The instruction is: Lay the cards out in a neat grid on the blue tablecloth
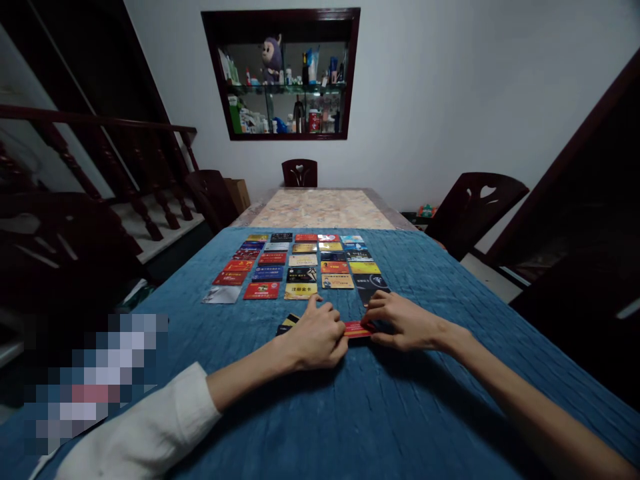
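Several cards (303, 265) lie in neat rows on a blue tablecloth (350, 413). My left hand (316, 337) rests curled on the cloth just in front of the rows, fingers closed over a small stack of cards (289, 325) whose edges stick out on its left side. My right hand (403, 321) is beside it, fingers pinched on a red card (357, 329) that lies between the two hands. The left fingertips touch that same card's near end.
Dark wooden chairs stand at the far end (299, 173) and the right side (475, 207) of the table. The table's bare patterned top (323, 208) shows beyond the cloth. A wall cabinet (281, 73) holds bottles and a toy. A stair railing (100, 153) runs along the left.
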The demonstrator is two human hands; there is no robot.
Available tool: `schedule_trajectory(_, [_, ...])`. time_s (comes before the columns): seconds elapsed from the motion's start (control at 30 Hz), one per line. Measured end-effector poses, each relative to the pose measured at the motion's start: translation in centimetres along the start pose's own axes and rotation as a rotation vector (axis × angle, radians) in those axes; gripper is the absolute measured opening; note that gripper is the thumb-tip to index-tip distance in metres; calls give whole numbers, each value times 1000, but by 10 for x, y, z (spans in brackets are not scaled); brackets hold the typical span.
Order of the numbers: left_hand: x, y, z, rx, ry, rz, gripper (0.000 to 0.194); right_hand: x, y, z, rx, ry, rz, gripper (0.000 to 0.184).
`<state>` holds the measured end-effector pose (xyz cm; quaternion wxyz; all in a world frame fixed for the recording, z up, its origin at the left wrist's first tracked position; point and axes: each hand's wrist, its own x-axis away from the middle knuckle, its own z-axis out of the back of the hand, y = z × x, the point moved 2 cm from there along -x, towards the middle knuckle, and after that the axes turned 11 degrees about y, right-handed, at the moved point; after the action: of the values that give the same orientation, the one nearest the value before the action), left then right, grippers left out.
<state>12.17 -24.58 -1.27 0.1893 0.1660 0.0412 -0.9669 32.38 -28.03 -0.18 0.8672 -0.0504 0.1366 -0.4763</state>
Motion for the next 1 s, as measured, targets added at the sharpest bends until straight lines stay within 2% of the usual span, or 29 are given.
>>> schedule_trajectory(0.27, [-4,-13,4,131,29,80,26,0,6,2,-92,47,24,27])
schedule_trajectory(0.47, [-6,-24,1,173,92,105,25,-2,11,-3,-29,113,42,30])
schedule_trajectory(1.0, [-5,-33,-8,161,151,137,29,-4,12,-11,56,242,-39,25])
